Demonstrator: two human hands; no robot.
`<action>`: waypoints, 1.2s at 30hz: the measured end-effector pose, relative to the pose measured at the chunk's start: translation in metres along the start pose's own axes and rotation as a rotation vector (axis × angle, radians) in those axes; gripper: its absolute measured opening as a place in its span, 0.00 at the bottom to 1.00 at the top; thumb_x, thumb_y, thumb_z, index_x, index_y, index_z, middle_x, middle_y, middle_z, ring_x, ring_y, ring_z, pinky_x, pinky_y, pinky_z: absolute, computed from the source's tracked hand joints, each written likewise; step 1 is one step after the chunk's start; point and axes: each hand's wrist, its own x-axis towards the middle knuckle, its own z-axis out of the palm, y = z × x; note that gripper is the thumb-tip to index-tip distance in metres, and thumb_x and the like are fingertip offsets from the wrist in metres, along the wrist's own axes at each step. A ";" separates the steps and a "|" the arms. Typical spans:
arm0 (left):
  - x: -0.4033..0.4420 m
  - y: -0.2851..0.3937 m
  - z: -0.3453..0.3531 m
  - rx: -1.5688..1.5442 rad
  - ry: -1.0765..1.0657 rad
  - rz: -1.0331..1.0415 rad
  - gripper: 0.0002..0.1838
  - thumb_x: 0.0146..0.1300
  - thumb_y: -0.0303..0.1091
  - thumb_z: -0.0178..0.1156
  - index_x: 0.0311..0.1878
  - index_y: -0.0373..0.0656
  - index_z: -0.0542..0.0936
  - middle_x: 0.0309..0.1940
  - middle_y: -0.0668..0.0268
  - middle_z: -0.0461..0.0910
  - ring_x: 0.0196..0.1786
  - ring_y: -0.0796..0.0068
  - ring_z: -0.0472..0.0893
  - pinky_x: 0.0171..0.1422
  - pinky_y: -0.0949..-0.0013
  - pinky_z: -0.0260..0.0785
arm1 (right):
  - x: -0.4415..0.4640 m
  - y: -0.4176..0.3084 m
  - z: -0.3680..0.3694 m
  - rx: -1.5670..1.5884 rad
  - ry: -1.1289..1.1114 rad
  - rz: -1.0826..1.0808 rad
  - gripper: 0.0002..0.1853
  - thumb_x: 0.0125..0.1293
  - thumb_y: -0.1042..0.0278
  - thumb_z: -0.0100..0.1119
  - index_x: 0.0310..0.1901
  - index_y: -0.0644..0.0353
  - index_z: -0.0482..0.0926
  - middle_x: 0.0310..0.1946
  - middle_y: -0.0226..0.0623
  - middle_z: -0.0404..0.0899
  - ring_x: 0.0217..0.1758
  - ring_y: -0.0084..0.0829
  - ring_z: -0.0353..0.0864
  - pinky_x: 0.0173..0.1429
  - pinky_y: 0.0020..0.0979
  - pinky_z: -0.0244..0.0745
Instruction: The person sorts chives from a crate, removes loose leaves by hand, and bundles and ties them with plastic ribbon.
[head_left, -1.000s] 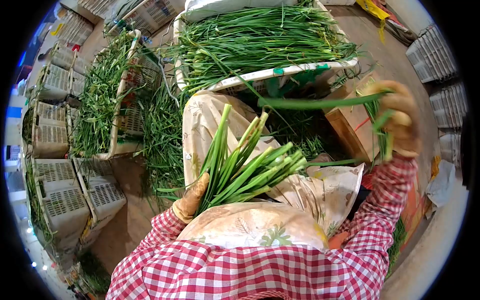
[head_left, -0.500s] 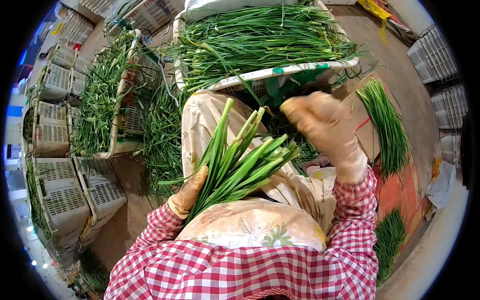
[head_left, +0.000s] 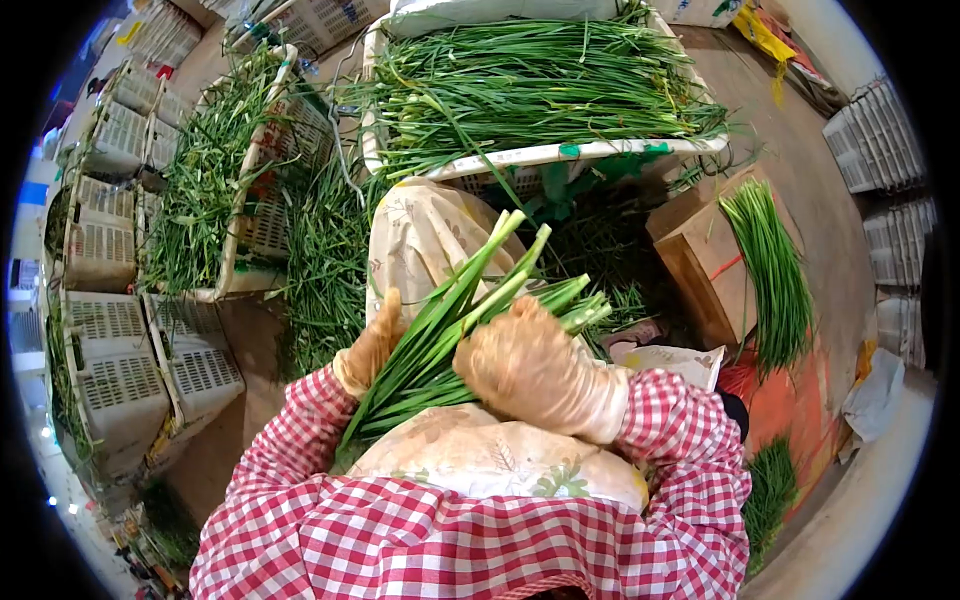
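A bunch of long green stalks [head_left: 440, 330] lies slanting over my lap, pale cut ends pointing up and to the right. My gloved left hand [head_left: 372, 345] is wrapped round its left side, thumb up. Over the middle of the bunch is my gloved right hand [head_left: 520, 360], its fingers curled down on the stalks and slightly blurred; whether it grips any is hidden. A tied bundle of green stalks [head_left: 770, 270] rests on a cardboard box [head_left: 700, 265] at the right. In front of my knees, a white crate [head_left: 540, 153] is heaped with the same stalks.
Another crate [head_left: 235, 225] with loose leaves stands at the left, beside stacked grey crates [head_left: 115, 385]. Cut greens [head_left: 325, 270] litter the floor near my left knee. More crates [head_left: 875, 135] line the right side, and a green bundle [head_left: 770, 490] lies low at the right.
My right hand has come from the box at the right, past the front of my knees, down onto the bunch. The leaf it held earlier no longer shows. My left hand keeps holding the bunch.
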 end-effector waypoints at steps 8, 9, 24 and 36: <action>0.024 -0.022 -0.023 -0.478 -0.186 -0.001 0.50 0.55 0.78 0.42 0.72 0.48 0.59 0.70 0.62 0.59 0.70 0.64 0.62 0.74 0.59 0.53 | -0.011 -0.013 -0.057 1.122 0.222 -0.088 0.07 0.58 0.65 0.62 0.33 0.58 0.84 0.23 0.34 0.80 0.21 0.29 0.74 0.25 0.32 0.66; 0.023 -0.021 -0.019 -0.388 -0.162 0.037 0.52 0.53 0.78 0.42 0.72 0.48 0.57 0.71 0.61 0.58 0.70 0.64 0.61 0.75 0.58 0.52 | -0.026 -0.005 -0.060 1.219 0.371 -0.127 0.07 0.57 0.66 0.63 0.33 0.59 0.84 0.24 0.34 0.80 0.20 0.27 0.72 0.24 0.31 0.65; -0.009 -0.022 -0.006 0.066 0.134 0.107 0.65 0.41 0.86 0.44 0.69 0.36 0.60 0.63 0.60 0.69 0.58 0.68 0.73 0.63 0.68 0.66 | -0.055 0.059 -0.069 0.042 0.392 0.448 0.19 0.59 0.65 0.63 0.53 0.54 0.79 0.44 0.37 0.81 0.47 0.38 0.78 0.51 0.38 0.71; -0.002 -0.025 -0.017 -0.386 -0.130 0.154 0.52 0.49 0.71 0.60 0.71 0.45 0.59 0.66 0.63 0.65 0.65 0.67 0.69 0.69 0.58 0.62 | -0.113 0.130 -0.050 -0.344 0.388 0.804 0.06 0.64 0.67 0.57 0.42 0.54 0.80 0.32 0.34 0.80 0.35 0.36 0.78 0.39 0.35 0.72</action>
